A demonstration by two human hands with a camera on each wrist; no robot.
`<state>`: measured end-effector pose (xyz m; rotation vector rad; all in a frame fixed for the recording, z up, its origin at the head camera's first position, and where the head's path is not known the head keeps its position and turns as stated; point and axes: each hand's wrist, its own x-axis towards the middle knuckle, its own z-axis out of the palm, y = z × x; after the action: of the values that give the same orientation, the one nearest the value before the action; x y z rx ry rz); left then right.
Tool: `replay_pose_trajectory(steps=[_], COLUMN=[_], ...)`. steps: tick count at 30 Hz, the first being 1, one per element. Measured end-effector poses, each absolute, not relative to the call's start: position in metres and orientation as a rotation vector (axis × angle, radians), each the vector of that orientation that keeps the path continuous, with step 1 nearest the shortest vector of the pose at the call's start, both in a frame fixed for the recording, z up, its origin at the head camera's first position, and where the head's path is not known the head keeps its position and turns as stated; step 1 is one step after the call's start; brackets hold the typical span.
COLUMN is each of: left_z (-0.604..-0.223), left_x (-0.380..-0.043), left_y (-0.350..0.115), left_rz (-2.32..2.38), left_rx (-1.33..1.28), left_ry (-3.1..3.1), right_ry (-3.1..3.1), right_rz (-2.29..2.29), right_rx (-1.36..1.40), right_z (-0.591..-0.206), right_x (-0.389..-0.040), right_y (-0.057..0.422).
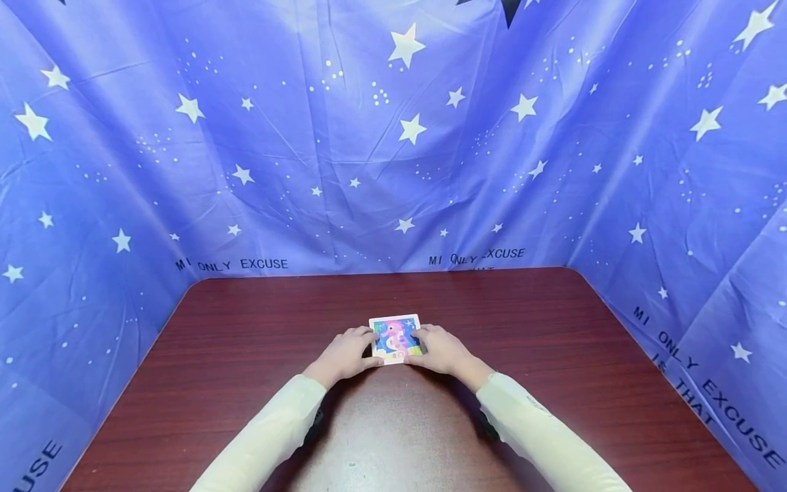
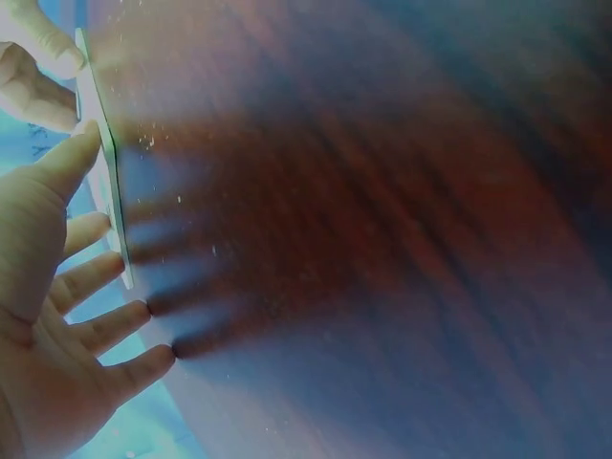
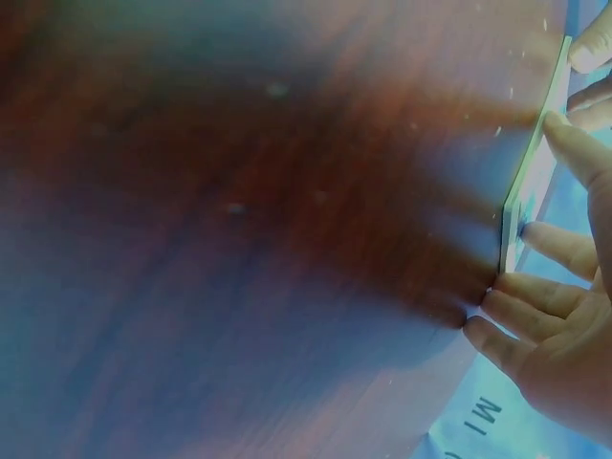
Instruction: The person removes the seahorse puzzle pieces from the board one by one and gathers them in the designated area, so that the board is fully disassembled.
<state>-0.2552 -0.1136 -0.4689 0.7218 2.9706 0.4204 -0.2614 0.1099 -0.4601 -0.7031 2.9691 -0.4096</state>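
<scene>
Left hand [image 1: 344, 352]: fingers [image 2: 91, 277] spread and nearly straight, not clenched; the thumb meets the board's near edge by its lower-left corner, other fingertips touch or overlap its left edge.
Right hand [image 1: 444, 350]: mirrors that pose, fingers [image 3: 535, 294] loosely extended; the thumb sits by the lower-right corner, one fingertip overlaps the right edge, and the lowest fingers reach down to the bench.
Seahorse board [image 1: 395, 335]: between the hands, just below the middle of the frame; a thin square with a white border and a pink seahorse on blue, picture side up, slightly turned.
Board edges: left and right are flanked by fingers; the far edge is free of them, and the near edge has an open stretch between the two thumbs.
Sleeves [image 1: 264, 437]: pale, running in from the lower left and lower right, with a glossy patch of wood between.
Bench [image 1: 277, 307]: dark red grained wood, with a band of surface beyond the board and broad room at left and right.
Bench rim: straight across the back with rounded far corners, sides slanting outward toward the lower corners.
Starry cloth [image 1: 356, 157]: blue folds with white stars and black lettering, close along the back and both sides.
</scene>
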Motion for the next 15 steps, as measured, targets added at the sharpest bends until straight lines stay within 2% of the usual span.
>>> replay_pose_trajectory(steps=[15], left_z=[-0.466], left_x=[-0.244], left_y=[-0.109], left_rz=[0.401], left_rx=[0.806], left_ry=[2.941], right_ry=[2.978], right_rz=[-0.413], right_rx=[-0.662], right_z=[-0.465], right_x=[-0.243], right_y=[0.121])
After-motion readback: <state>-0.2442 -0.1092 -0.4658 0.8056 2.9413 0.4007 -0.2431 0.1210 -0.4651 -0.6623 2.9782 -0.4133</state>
